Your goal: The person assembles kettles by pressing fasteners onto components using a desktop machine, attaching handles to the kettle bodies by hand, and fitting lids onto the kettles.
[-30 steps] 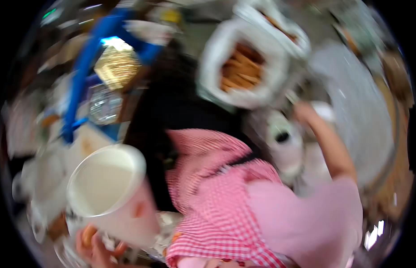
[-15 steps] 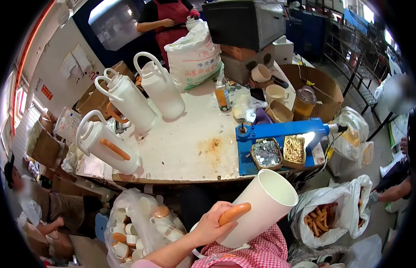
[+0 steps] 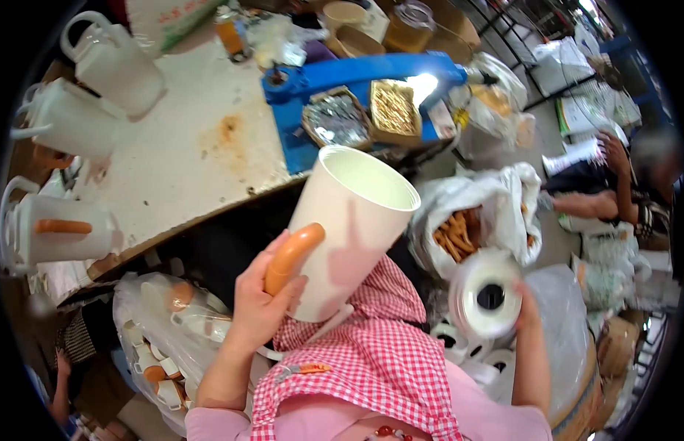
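My left hand (image 3: pixel 255 300) is wrapped around the orange handle (image 3: pixel 293 259) of a white jug body (image 3: pixel 353 235). Its wide open mouth tilts up and to the right, above my checked apron. At the right, my right hand (image 3: pixel 528 307) grips a round white plastic piece (image 3: pixel 468 300) with a dark round hole in its middle; motion blurs it a little. Below that piece are several similar white pieces (image 3: pixel 496 361) with dark holes, in a plastic-lined container.
A worktable (image 3: pixel 184 173) carries several white jugs (image 3: pixel 70 121) and a blue hand press (image 3: pixel 357 73) holding trays of silvery parts (image 3: pixel 335 117) and gold-coloured parts (image 3: pixel 395 112). Bags of orange handles (image 3: pixel 458 234) and white-and-orange parts (image 3: pixel 155 364) stand beside me. Another person (image 3: pixel 599 184) is at right.
My view has swung right and downward. My right hand has come into sight with the round white piece. The jug body stays in my left hand, now more upright.
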A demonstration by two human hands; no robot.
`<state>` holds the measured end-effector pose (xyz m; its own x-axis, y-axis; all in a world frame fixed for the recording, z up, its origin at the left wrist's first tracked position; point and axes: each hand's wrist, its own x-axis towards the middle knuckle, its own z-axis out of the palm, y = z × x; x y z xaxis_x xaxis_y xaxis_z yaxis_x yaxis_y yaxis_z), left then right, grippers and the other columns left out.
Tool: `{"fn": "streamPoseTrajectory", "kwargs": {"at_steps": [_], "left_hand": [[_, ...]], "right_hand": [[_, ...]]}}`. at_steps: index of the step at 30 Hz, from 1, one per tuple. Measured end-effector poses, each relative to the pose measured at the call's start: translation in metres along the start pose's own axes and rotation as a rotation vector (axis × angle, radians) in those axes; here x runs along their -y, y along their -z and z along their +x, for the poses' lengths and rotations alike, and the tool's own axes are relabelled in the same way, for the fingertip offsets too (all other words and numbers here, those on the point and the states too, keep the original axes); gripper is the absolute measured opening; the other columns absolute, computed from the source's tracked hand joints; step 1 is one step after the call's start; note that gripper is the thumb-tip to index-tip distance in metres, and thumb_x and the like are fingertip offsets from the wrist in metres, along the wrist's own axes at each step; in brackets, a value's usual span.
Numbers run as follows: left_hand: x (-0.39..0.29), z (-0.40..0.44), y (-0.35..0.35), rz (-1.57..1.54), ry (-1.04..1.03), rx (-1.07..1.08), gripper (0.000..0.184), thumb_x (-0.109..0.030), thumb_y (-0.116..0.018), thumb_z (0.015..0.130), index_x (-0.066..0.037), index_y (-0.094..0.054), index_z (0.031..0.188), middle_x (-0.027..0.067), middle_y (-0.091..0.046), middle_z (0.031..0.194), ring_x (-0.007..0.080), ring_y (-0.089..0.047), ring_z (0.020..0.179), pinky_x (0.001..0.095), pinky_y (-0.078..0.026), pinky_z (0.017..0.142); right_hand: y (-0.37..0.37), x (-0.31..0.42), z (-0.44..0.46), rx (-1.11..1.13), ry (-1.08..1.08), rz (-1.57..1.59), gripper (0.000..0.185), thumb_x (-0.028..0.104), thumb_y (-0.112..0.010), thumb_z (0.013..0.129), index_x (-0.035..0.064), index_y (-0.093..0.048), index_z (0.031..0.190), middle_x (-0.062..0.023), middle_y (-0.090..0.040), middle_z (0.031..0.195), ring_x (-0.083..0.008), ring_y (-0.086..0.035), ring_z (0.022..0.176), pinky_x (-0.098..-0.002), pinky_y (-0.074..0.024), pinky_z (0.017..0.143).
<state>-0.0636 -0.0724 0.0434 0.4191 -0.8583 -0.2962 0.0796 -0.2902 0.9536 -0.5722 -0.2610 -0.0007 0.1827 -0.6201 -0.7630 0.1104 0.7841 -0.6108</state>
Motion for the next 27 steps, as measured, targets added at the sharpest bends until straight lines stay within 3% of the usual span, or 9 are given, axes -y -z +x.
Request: {"fn": "streamPoseTrajectory", "kwargs": {"at_steps": [2, 5, 8, 11, 15, 18, 19, 24, 27], "left_hand": [[0.012, -0.001, 0.004, 0.068, -0.064, 0.012, 0.035, 0.002, -0.067, 0.087, 0.0, -0.059, 0.121, 0.0071, -0.061, 0.104, 0.0072, -0.059, 0.071, 0.0214, -0.047, 0.062], [0.014, -0.005, 0.005, 0.14, -0.109, 0.015, 0.038, 0.003, -0.072, 0.082, 0.004, -0.062, 0.119, 0.0166, -0.059, 0.141, 0.0147, -0.067, 0.095, 0.0276, -0.053, 0.082], [0.019, -0.013, 0.004, 0.137, -0.146, -0.064, 0.038, 0.001, -0.073, 0.081, 0.003, -0.064, 0.118, 0.0187, -0.057, 0.142, 0.0191, -0.066, 0.109, 0.0308, -0.051, 0.093], [0.013, -0.02, 0.007, 0.02, -0.046, -0.09, 0.036, 0.0, -0.074, 0.081, 0.003, -0.065, 0.117, 0.0213, -0.056, 0.142, 0.0214, -0.066, 0.113, 0.0325, -0.05, 0.095], [0.016, -0.016, -0.001, 0.264, -0.314, -0.045, 0.029, -0.005, -0.078, 0.079, 0.0, -0.066, 0.105, 0.0259, -0.059, 0.137, 0.0265, -0.073, 0.093, 0.0293, -0.052, 0.084], [0.014, -0.012, -0.004, 0.293, -0.314, -0.023, 0.028, -0.005, -0.078, 0.078, 0.0, -0.065, 0.103, 0.0253, -0.059, 0.136, 0.0272, -0.073, 0.09, 0.03, -0.053, 0.083], [0.015, -0.012, -0.004, 0.277, -0.301, -0.04, 0.027, -0.005, -0.078, 0.078, 0.0, -0.065, 0.101, 0.025, -0.06, 0.135, 0.0288, -0.073, 0.095, 0.0313, -0.052, 0.085], [0.014, -0.017, 0.002, 0.26, -0.323, -0.027, 0.023, -0.003, -0.076, 0.077, 0.0, -0.066, 0.098, 0.0254, -0.061, 0.133, 0.0318, -0.07, 0.106, 0.034, -0.052, 0.088], [0.015, -0.015, 0.0, 0.321, -0.368, -0.003, 0.028, -0.002, -0.074, 0.076, -0.002, -0.065, 0.103, 0.0256, -0.061, 0.133, 0.0355, -0.071, 0.099, 0.0347, -0.054, 0.084]], "right_hand": [[-0.088, 0.043, 0.009, 0.137, 0.45, -0.12, 0.07, 0.008, -0.067, 0.082, 0.0024, -0.038, 0.146, -0.0142, -0.055, 0.136, -0.0273, -0.058, 0.124, -0.0423, -0.0529, 0.103], [-0.181, 0.068, 0.03, 0.217, 0.838, -0.412, 0.086, 0.009, -0.082, 0.071, 0.0022, -0.04, 0.146, -0.0103, -0.056, 0.134, -0.0221, -0.056, 0.124, -0.038, -0.0433, 0.108], [-0.228, 0.068, 0.033, 0.299, 0.808, -0.802, 0.083, 0.014, -0.085, 0.067, 0.0039, -0.048, 0.14, -0.0086, -0.06, 0.128, -0.0202, -0.057, 0.12, -0.0361, -0.0447, 0.105], [-0.224, 0.071, 0.053, 0.244, 0.637, -0.694, 0.081, 0.011, -0.085, 0.066, 0.0041, -0.049, 0.138, -0.0091, -0.061, 0.126, -0.0205, -0.061, 0.114, -0.0353, -0.0479, 0.1], [-0.276, 0.081, 0.028, 0.221, 1.179, -0.783, 0.081, 0.019, -0.091, 0.064, 0.0021, -0.052, 0.134, -0.0107, -0.063, 0.119, -0.0225, -0.064, 0.104, -0.0358, -0.0515, 0.093], [-0.306, 0.063, 0.043, 0.656, 1.594, -1.009, 0.078, 0.037, -0.093, 0.063, 0.0008, -0.062, 0.125, -0.0106, -0.058, 0.108, -0.024, -0.059, 0.093, -0.0366, -0.0483, 0.082], [-0.308, 0.062, 0.041, 0.646, 1.439, -1.096, 0.075, 0.045, -0.089, 0.066, -0.0008, -0.067, 0.121, -0.0121, -0.058, 0.103, -0.0257, -0.059, 0.087, -0.036, -0.0474, 0.077], [-0.292, 0.072, 0.041, 0.67, 1.47, -1.181, 0.072, 0.05, -0.084, 0.071, -0.0003, -0.069, 0.121, -0.0118, -0.056, 0.092, -0.0256, -0.057, 0.082, -0.0369, -0.0463, 0.071], [-0.299, 0.066, 0.036, 0.656, 1.435, -1.224, 0.069, 0.048, -0.082, 0.074, -0.0003, -0.069, 0.121, -0.0111, -0.055, 0.09, -0.0244, -0.056, 0.08, -0.0355, -0.0455, 0.07]]}}
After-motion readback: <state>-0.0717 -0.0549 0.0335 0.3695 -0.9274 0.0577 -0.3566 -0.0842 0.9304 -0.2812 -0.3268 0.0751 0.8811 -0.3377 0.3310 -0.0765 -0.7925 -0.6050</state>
